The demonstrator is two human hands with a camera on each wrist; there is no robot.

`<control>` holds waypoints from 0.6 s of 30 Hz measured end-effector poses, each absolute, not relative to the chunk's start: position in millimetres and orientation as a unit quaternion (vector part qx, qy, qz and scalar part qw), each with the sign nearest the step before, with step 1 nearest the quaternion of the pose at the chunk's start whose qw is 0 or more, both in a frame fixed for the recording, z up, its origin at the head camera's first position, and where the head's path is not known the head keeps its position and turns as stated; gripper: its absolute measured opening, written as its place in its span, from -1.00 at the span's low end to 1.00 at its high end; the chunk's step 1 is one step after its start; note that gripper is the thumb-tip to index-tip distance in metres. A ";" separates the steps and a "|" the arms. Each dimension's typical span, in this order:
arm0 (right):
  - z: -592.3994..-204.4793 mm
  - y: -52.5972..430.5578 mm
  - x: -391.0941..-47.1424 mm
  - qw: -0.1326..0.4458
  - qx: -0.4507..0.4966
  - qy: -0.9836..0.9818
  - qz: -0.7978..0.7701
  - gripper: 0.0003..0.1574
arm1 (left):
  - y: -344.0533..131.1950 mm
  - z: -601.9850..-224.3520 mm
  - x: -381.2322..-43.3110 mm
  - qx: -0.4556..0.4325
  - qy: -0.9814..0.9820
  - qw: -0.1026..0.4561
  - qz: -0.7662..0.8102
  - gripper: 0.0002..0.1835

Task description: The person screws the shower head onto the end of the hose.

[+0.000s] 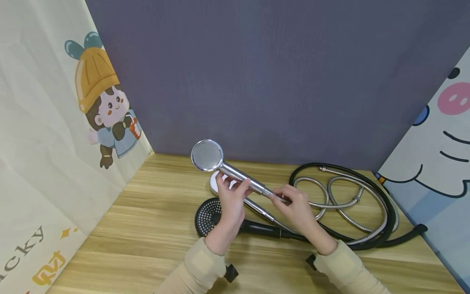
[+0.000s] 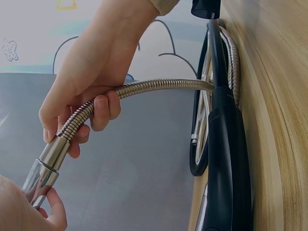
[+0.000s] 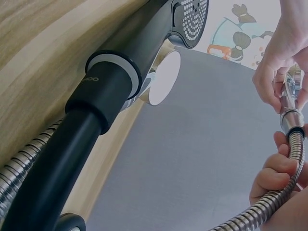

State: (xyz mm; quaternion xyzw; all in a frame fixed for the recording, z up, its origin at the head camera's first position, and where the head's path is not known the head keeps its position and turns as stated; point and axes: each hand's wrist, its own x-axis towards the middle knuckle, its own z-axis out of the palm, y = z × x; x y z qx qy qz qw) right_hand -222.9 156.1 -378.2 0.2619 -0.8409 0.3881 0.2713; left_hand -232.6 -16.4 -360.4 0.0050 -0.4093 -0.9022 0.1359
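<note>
A chrome shower head with a round face is lifted above the table, tilted with its handle sloping down to the right. My left hand grips the handle, fingers behind and thumb in front. At the handle's lower end, my right hand pinches the connector of a ribbed metal hose. Handle and connector meet in line in the left wrist view. Beneath my hands lie a black shower head and a second chrome shower head, whose white face is partly hidden by my left hand.
Coiled on the table's right side are a black hose and metal hoses. A grey panel rises behind the wooden table. Printed side walls stand left and right.
</note>
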 end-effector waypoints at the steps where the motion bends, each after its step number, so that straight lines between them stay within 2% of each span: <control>1: -378.0 156.5 -222.8 0.269 0.262 -0.842 0.387 -0.98 | -16.2 -360.5 -232.7 0.006 -0.408 0.136 -0.903 -0.29; 3: -377.2 156.9 -222.4 0.266 0.264 -0.842 0.388 -0.93 | -15.9 -360.5 -232.8 0.007 -0.408 0.135 -0.903 -0.29; 9: -377.6 156.4 -222.4 0.268 0.263 -0.837 0.399 -0.95 | -16.3 -361.5 -233.2 0.010 -0.410 0.133 -0.902 -0.29; 18: -379.8 155.2 -222.0 0.271 0.247 -0.839 0.402 -0.54 | -16.5 -361.3 -233.3 0.008 -0.411 0.133 -0.902 -0.30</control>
